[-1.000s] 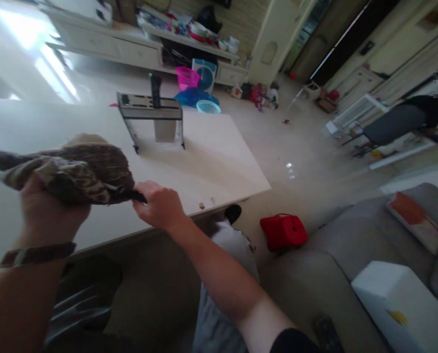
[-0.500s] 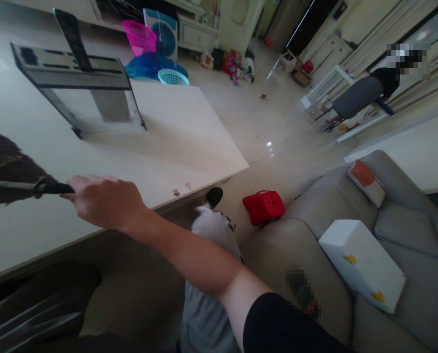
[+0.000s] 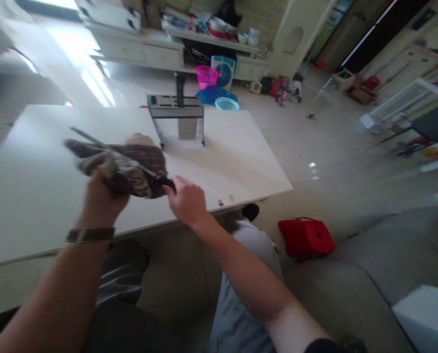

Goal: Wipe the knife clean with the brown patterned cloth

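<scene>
Behind the left hand, a flat dark-brown, leather-looking wristband carries a paler section. A black fabric sleeve shows on the right arm. The grey fabric trousers look pale on the right leg and darker, with light streaks, on the left leg. A rounded black shoe shows by the near edge of the white tabletop.

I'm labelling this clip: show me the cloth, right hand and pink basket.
Cloth [image 3: 147, 155], head view: brown upper part.
Right hand [image 3: 187, 199], head view: back of the hand.
Pink basket [image 3: 206, 77], head view: its wall.
</scene>
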### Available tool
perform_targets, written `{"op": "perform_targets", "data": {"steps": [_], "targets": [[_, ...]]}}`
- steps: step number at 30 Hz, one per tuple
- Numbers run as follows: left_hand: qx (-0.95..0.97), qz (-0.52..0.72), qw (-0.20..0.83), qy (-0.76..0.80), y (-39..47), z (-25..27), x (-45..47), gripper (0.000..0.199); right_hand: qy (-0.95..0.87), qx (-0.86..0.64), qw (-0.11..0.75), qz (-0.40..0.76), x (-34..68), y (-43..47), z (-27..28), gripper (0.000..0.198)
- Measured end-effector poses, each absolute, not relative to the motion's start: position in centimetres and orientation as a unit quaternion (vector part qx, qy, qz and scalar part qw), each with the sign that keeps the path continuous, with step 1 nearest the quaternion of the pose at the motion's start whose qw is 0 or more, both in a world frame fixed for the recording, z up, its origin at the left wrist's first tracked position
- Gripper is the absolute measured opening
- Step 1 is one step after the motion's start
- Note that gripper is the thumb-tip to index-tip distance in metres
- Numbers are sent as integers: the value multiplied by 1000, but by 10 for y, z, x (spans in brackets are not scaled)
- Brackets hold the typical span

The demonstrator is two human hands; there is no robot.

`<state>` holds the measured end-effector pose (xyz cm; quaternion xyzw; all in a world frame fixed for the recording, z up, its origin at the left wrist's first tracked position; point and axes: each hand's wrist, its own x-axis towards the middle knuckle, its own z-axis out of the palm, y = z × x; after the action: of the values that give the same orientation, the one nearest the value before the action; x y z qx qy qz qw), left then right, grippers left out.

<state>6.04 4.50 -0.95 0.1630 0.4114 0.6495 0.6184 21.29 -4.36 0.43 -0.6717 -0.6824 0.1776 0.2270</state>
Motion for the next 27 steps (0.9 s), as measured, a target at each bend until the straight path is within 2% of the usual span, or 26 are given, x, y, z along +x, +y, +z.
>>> {"op": "perform_targets", "data": {"steps": [5, 10, 21, 27], "targets": [[200, 583, 678, 400, 47, -17, 59, 4, -683, -670, 232, 178, 210, -41, 6, 23], [195, 653, 641, 354, 61, -21, 37, 21, -698, -652, 234, 183, 208, -38, 10, 19], [116, 759, 551, 326, 77, -19, -26, 7, -715, -654, 185, 164, 200, -47, 2, 18], [129, 777, 520, 329, 83, -27, -55, 17, -686, -681, 212, 141, 217, -51, 3, 15]]}}
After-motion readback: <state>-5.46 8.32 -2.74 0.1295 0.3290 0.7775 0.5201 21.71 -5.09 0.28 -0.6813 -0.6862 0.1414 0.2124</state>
